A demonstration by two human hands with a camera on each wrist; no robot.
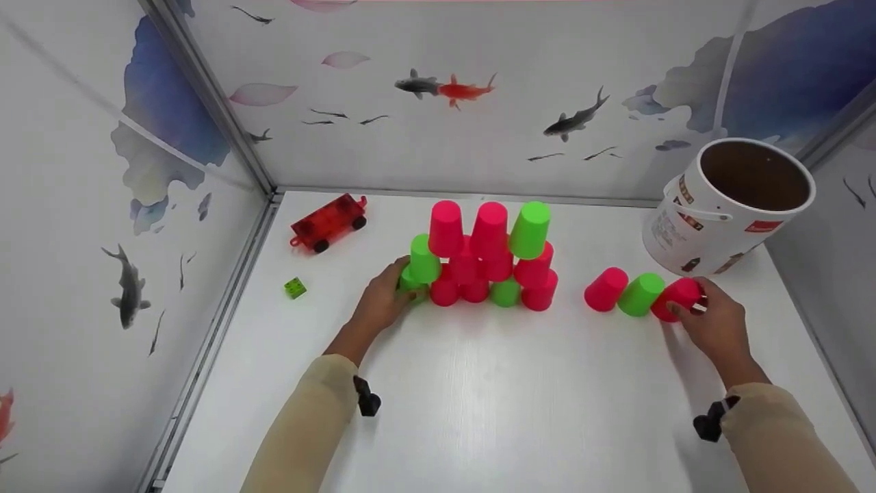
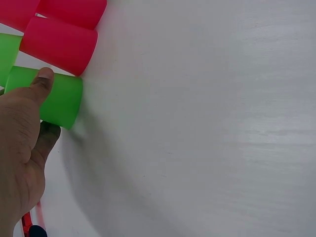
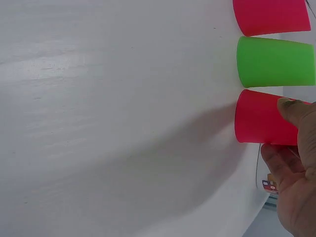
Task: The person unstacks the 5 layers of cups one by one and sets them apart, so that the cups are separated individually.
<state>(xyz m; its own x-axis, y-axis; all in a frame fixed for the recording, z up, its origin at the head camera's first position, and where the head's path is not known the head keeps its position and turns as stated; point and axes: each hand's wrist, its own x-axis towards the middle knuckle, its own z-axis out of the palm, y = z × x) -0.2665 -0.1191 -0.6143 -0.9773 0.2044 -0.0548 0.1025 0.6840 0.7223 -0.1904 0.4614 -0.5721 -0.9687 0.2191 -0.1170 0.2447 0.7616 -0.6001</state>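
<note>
Upside-down cups form a stack of three tiers, pink and green, on the white table [image 1: 424, 397]. At its lower left end my left hand [image 1: 381, 301] grips a green cup [image 2: 61, 101], thumb on the near side and fingers round the outer side. Another green cup [image 1: 425, 259] sits just above it. To the right, a pink cup [image 1: 606, 289], a green cup [image 1: 641, 294] and a second pink cup [image 3: 264, 118] stand in a short row, upside down. My right hand [image 1: 717, 325] holds that second pink cup between thumb and fingers.
A big white bucket [image 1: 684, 233] with a handle stands at the back right, behind my right hand. A red toy wagon [image 1: 328, 222] and a small green block [image 1: 295, 287] lie on the left. Printed walls [image 1: 479, 150] enclose the table's back and sides.
</note>
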